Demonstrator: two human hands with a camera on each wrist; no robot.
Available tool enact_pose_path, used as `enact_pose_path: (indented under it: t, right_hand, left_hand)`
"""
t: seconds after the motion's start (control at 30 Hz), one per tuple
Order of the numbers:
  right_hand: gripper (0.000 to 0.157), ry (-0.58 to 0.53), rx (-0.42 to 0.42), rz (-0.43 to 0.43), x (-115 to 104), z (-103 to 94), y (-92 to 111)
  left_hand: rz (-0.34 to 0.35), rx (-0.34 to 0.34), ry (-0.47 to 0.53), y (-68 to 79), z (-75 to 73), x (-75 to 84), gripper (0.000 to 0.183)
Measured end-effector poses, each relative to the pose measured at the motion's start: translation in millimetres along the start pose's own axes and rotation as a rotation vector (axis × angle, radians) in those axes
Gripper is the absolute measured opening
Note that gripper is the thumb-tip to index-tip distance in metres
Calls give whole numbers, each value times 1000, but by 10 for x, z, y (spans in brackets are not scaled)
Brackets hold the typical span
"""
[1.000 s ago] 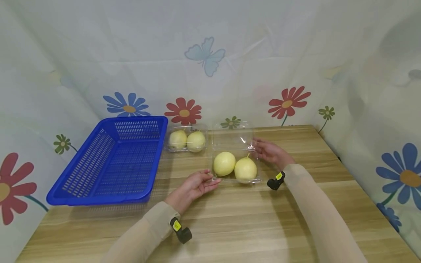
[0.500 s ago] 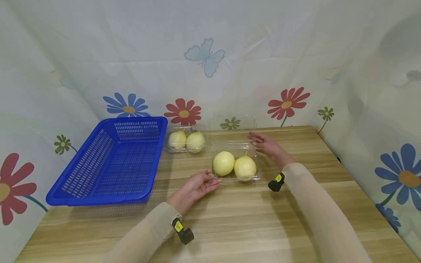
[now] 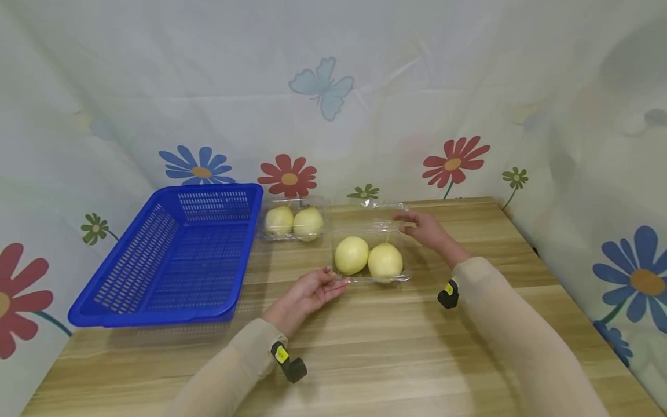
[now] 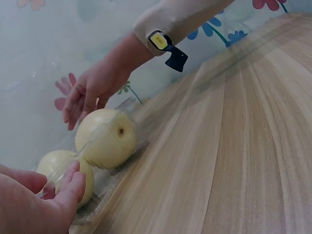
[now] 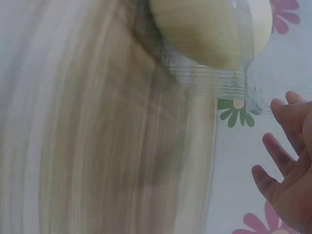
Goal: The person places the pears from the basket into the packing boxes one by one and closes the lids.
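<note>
A clear plastic clamshell box [image 3: 406,272] holds two pale yellow pears [image 3: 351,255], side by side, with its lid [image 3: 383,205] raised and leaning over at the back. My left hand [image 3: 307,292] pinches the box's front left corner between thumb and fingers, seen close up in the left wrist view. At the lid's right edge is my right hand [image 3: 429,234]. Thumb and forefinger meet the thin plastic there in the right wrist view, while the other fingers [image 5: 278,151] spread apart. The lid's outline is faint because it is transparent.
To the left of it, a second clear box [image 3: 266,236] with two pears stands against the back curtain. A blue plastic basket [image 3: 245,249] sits farther left on the wooden table [image 3: 375,347]. Flower-printed curtain [image 3: 391,133] encloses the back and sides.
The lid has swung up from lying back and now tilts forward over the pears. My right hand followed it up and forward along its right edge. The left hand keeps its grip on the corner.
</note>
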State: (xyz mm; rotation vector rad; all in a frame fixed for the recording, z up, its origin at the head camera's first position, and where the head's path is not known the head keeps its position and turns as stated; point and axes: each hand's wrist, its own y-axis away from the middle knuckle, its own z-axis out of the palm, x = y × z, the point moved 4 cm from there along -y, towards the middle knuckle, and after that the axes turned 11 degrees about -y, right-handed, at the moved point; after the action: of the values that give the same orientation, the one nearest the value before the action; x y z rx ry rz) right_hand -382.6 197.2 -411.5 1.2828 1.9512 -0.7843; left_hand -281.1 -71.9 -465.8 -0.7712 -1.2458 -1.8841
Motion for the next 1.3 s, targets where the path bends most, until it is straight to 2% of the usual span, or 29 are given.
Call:
enact_pose_path:
  t: [0.2,0.33,0.47,0.57,0.7,0.83,0.97,1.1,1.3]
  right_hand:
    - [30,194,-21,-129,-113,-24,105]
    - [42,358,-54,-234,-188,18,185]
    - [51,463,-56,-255,-228,65,264]
    - [54,502,-55,-248,-243,85,306]
    - [57,519,-60,-228,-252,100,340]
    - [59,524,-56,-202,-231,105,357]
    - [58,512,-50,-173,-201,106,377]
    - [58,496,-42,-168,-175,117,386]
    - [60,492,-34,-168,-128,132,384]
  left_hand:
    - [2,-21,23,1,2,4,20]
    - [4,-29,22,-13,15,-1,17]
    - [4,-14,28,-19,-9,14,15]
    - [-5,-5,47,-23,-42,26,13]
    - [-12,-14,71,-20,-62,46,19]
    - [2,-54,33,-13,-44,69,29]
    - [17,-69,-47,-17,-27,79,11]
    - [51,-57,-105,-29,-22,73,23]
    - [99,-10,-157,-48,-25,54,15]
